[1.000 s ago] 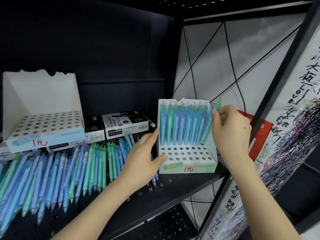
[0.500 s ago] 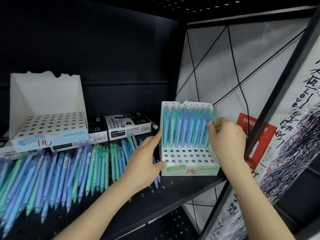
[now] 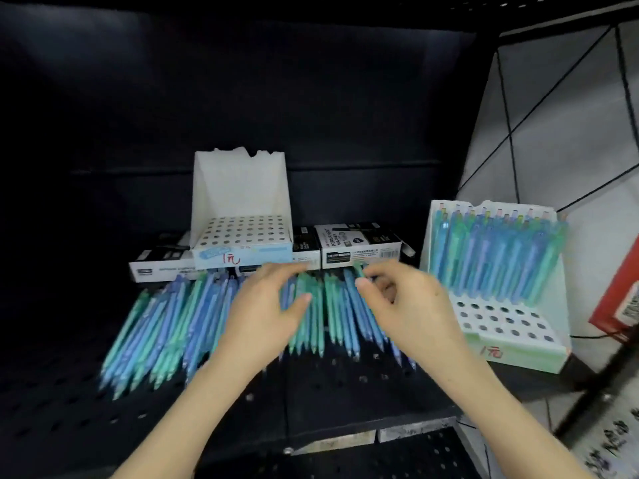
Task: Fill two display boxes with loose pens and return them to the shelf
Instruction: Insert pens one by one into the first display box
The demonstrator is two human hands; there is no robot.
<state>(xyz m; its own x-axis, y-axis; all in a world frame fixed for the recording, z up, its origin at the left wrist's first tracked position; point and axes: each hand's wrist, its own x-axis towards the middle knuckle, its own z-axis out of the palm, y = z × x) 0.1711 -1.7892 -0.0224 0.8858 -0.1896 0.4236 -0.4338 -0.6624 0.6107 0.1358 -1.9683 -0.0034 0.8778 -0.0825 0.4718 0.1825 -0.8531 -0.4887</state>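
Where loose pens (image 3: 166, 326) stop, perforated shelf front (image 3: 345, 392)

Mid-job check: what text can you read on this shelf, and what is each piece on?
"1元", red handwriting: front of the empty white perforated display box.
"1元", red handwriting: front of the white display box partly filled with pens.
"PERMANENT MARKER": top of the black-and-white carton.
Too blurred to read: the carton's small print, the red sign, and the black handwriting on the white paper at lower right.
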